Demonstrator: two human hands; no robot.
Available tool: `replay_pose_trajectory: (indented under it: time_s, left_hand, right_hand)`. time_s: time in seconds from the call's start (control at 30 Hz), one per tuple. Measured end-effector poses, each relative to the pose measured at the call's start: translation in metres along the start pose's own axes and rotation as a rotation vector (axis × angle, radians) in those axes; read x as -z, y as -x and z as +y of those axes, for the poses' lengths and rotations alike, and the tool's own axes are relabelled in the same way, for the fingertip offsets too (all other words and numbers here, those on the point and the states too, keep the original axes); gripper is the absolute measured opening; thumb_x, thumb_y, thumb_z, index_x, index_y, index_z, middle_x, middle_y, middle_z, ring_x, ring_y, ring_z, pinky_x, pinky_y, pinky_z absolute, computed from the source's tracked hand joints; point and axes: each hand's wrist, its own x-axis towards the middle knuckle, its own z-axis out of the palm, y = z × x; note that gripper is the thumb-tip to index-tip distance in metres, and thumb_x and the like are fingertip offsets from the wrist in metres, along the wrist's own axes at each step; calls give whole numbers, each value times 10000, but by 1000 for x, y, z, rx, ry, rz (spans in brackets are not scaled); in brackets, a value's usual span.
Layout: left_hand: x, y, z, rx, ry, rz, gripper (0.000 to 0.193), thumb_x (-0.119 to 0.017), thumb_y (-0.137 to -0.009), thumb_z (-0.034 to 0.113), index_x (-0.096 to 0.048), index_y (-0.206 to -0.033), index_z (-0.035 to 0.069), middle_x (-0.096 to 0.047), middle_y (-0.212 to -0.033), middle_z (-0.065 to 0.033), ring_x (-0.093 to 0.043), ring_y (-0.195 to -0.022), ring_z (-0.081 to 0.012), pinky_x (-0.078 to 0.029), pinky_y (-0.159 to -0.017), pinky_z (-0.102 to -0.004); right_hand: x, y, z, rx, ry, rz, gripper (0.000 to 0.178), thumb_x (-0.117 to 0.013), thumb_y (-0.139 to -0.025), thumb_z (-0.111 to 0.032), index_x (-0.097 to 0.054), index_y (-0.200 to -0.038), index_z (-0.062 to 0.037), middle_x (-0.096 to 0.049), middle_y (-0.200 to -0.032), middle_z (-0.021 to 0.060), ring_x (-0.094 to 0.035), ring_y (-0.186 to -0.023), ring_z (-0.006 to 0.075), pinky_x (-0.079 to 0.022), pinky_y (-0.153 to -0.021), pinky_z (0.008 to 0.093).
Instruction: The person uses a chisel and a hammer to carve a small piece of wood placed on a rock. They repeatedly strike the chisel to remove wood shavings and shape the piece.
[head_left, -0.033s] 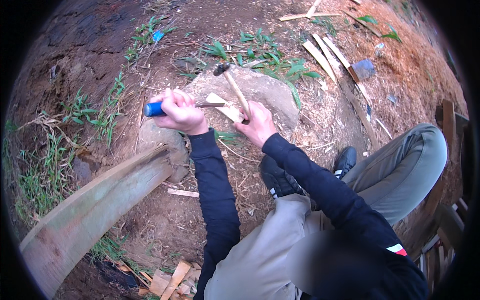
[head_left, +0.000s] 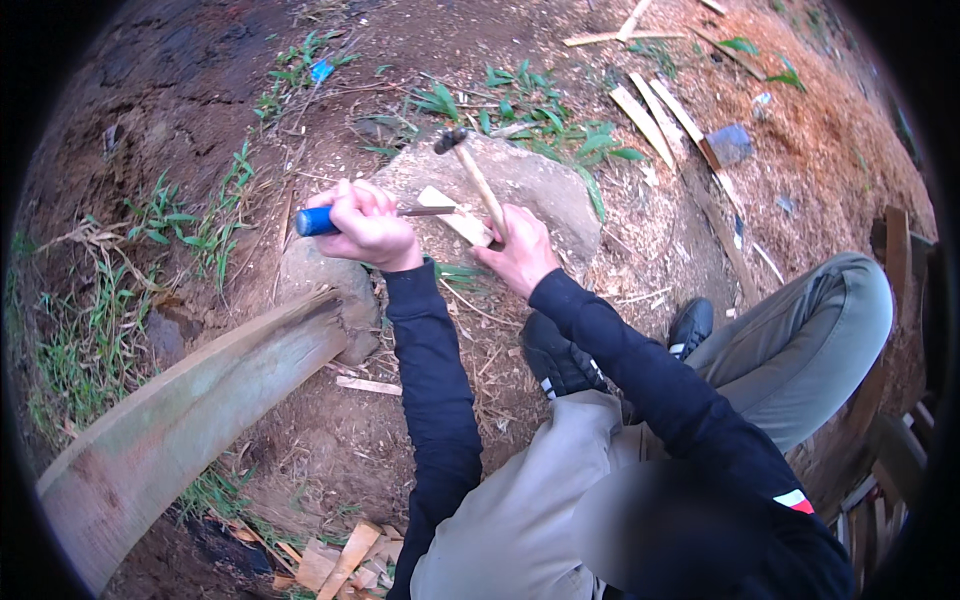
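My left hand [head_left: 375, 228] is wrapped round a blue-handled, chisel-like tool [head_left: 318, 221]. Its narrow dark metal blade points right and lies over a pale piece of wood [head_left: 466, 228]. I cannot tell whether the blade touches it. Closed round the lower end of a wooden handle, my right hand [head_left: 522, 250] holds a hammer [head_left: 478, 180] tilted up and away, its dark head at the far end. The right fingertips are at the near end of the wood piece; whether they grip it is hidden. Beneath lies a large flat stone [head_left: 545, 185].
A thick curved plank [head_left: 190, 410] reaches in from the lower left, against a smaller stone [head_left: 355, 320]. Wood offcuts [head_left: 345, 560] lie near the lower edge. Farther right are wood strips [head_left: 645, 122] and a grey block-like thing [head_left: 730, 143]. My shoes [head_left: 555, 355] stand just behind the flat stone.
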Motion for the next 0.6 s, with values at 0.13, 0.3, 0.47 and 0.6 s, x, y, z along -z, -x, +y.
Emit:
replay_pose_trajectory:
  time_s: [0.13, 0.3, 0.47, 0.6]
  left_hand:
    - [4, 11, -11, -61, 77, -59, 164, -506, -860, 82, -402, -733, 95, -358, -519, 13, -335, -371, -76, -265, -338, -245]
    - [3, 39, -20, -42, 1, -154, 153, -522, -824, -4, -412, -731, 48, -418, -563, -31, -382, -401, -73, -296, -364, -240]
    - [13, 14, 4, 24, 123, -132, 181, -530, -835, -16, -403, -726, 51, -392, -536, -4, -354, -410, -64, -286, -391, -252]
    - [24, 5, 24, 77, 163, -87, 202, -507, -846, -4, -373, -713, 67, -359, -524, 11, -332, -386, -68, -258, -372, -246]
  right_hand:
    - [12, -5, 1, 131, 91, 32, 452, -852, -687, -225, -461, -799, -29, -507, -816, 160, -542, -804, 361, -453, -712, 451]
    - [18, -23, -5, 201, 140, -165, 394, -814, -704, -152, -445, -786, -39, -490, -724, 129, -535, -746, 345, -448, -679, 452]
    - [-7, -12, -14, 113, 43, -105, 392, -821, -674, -127, -457, -783, -32, -494, -761, 138, -535, -740, 351, -453, -678, 443]
    - [-14, -9, -27, -6, 61, -122, 366, -792, -666, -119, -467, -794, -9, -492, -801, 151, -552, -763, 358, -466, -692, 432]
